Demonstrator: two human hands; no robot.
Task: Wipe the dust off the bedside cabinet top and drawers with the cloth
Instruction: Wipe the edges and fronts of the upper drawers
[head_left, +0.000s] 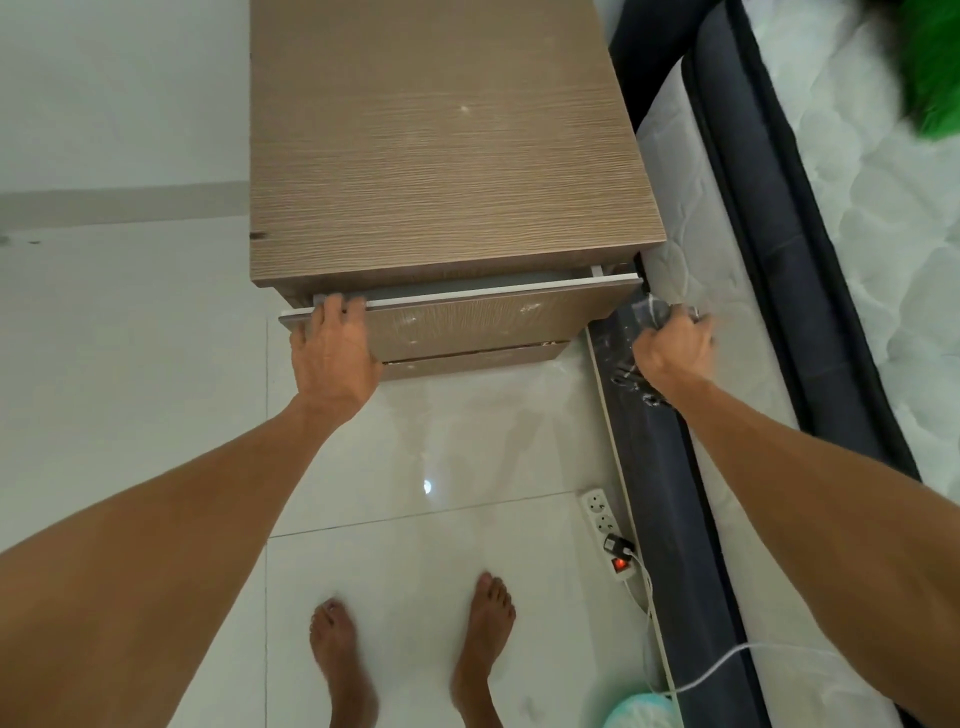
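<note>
Clearly the left hand (332, 348) has its fingers (340, 306) hooked over the top edge of the upper drawer (467, 322) of the brown wood-grain bedside cabinet (447, 156), which stands slightly open. The right hand (675, 345) is fisted around a crumpled, translucent greyish cloth (649, 312) beside the drawer's right corner. Best to steady the drawer, then wipe its dusty front in long strokes.

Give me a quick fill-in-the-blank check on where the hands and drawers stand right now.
1. The left hand grips the top edge of the ____ drawer.
2. That drawer is pulled slightly ____.
3. The cloth is bunched in the ____ hand.
4. The power strip lies on the ____.

Missing words: upper; open; right; floor
</note>
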